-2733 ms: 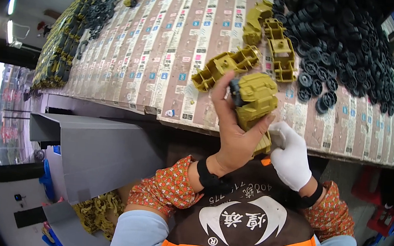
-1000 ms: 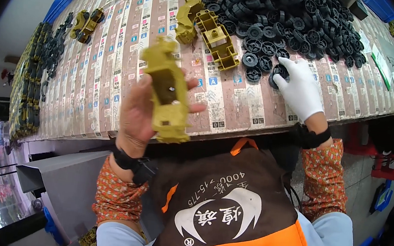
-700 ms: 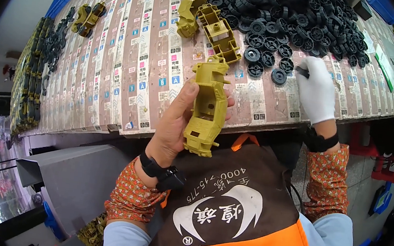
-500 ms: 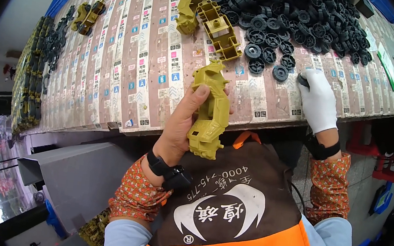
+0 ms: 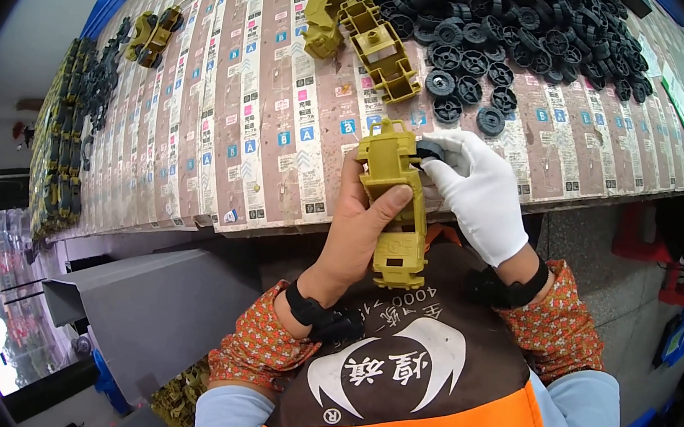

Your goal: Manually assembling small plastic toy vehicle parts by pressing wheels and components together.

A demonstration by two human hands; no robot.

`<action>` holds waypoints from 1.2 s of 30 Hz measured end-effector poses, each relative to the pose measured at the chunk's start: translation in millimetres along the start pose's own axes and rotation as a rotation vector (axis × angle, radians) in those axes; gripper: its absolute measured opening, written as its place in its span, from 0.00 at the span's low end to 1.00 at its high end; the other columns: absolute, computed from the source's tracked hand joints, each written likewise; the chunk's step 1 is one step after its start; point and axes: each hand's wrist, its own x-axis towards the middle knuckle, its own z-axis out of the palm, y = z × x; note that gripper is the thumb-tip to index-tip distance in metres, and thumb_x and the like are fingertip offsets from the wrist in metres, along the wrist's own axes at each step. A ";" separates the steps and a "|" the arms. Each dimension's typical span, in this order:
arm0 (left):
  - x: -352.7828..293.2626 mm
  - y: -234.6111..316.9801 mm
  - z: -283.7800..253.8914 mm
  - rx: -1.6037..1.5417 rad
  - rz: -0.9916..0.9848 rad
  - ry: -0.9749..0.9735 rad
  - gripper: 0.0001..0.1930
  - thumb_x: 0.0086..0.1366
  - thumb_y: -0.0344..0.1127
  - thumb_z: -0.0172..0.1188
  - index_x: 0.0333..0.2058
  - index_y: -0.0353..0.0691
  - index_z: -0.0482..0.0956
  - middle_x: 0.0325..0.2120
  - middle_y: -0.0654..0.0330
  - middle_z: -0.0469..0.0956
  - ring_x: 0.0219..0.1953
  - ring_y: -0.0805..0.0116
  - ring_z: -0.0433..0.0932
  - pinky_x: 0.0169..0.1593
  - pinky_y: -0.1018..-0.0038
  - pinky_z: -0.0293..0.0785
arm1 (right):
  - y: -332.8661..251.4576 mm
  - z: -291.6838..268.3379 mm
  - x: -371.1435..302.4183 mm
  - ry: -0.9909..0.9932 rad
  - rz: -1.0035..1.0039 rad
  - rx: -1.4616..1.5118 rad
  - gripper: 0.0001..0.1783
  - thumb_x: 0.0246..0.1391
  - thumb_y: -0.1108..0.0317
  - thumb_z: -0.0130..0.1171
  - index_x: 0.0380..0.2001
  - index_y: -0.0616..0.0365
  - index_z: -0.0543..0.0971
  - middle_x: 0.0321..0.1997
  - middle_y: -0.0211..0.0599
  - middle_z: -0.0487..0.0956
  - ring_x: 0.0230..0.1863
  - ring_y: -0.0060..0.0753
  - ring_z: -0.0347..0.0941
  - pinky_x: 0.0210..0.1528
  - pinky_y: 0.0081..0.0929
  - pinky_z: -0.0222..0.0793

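My bare left hand [image 5: 358,224] is closed round a yellow-green plastic toy car body [image 5: 401,250], its thumb lying across the middle. My right hand [image 5: 479,191], in a white glove, pinches a black toy wheel [image 5: 429,150] against the upper right side of the car body. Whether the wheel is seated there I cannot tell, since the fingers cover part of it. On the table beyond lie a yellow-green car shell [image 5: 327,18] and an open yellow-green chassis [image 5: 380,52]. Right of them, loose black wheels [image 5: 472,63] spread out from a large heap.
At the far left of the patterned table [image 5: 280,164] stands a yellow-green car with black wheels [image 5: 154,36]. Rows of similar cars [image 5: 59,139] line the left edge. A grey bin [image 5: 153,318] sits below the table at left, and red stools [image 5: 680,282] are at right.
My right hand has come left from the table with a wheel, up to the car body. My left hand has turned the car body over and shifted it slightly right.
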 end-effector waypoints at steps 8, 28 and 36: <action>-1.4 -9.3 -9.3 0.091 0.095 -0.027 0.29 0.73 0.31 0.62 0.65 0.46 0.56 0.55 0.62 0.72 0.55 0.73 0.75 0.58 0.72 0.75 | -12.3 4.7 -12.3 -0.060 0.071 -0.086 0.19 0.63 0.79 0.56 0.57 0.66 0.77 0.49 0.40 0.85 0.49 0.24 0.82 0.50 0.23 0.79; -2.6 -16.4 -14.2 0.642 0.212 -0.168 0.31 0.76 0.34 0.58 0.66 0.36 0.48 0.56 0.50 0.74 0.57 0.60 0.76 0.61 0.66 0.71 | 6.6 3.6 -30.4 -0.004 -0.291 -0.512 0.25 0.46 0.82 0.54 0.51 0.65 0.78 0.42 0.58 0.82 0.48 0.63 0.80 0.53 0.40 0.77; 3.3 1.7 -4.2 0.901 0.314 -0.216 0.29 0.74 0.33 0.59 0.64 0.39 0.52 0.53 0.50 0.76 0.55 0.58 0.79 0.57 0.64 0.75 | 1.0 -9.5 -19.0 -0.081 -0.017 -0.194 0.24 0.48 0.82 0.53 0.52 0.65 0.77 0.45 0.51 0.84 0.50 0.42 0.84 0.53 0.32 0.77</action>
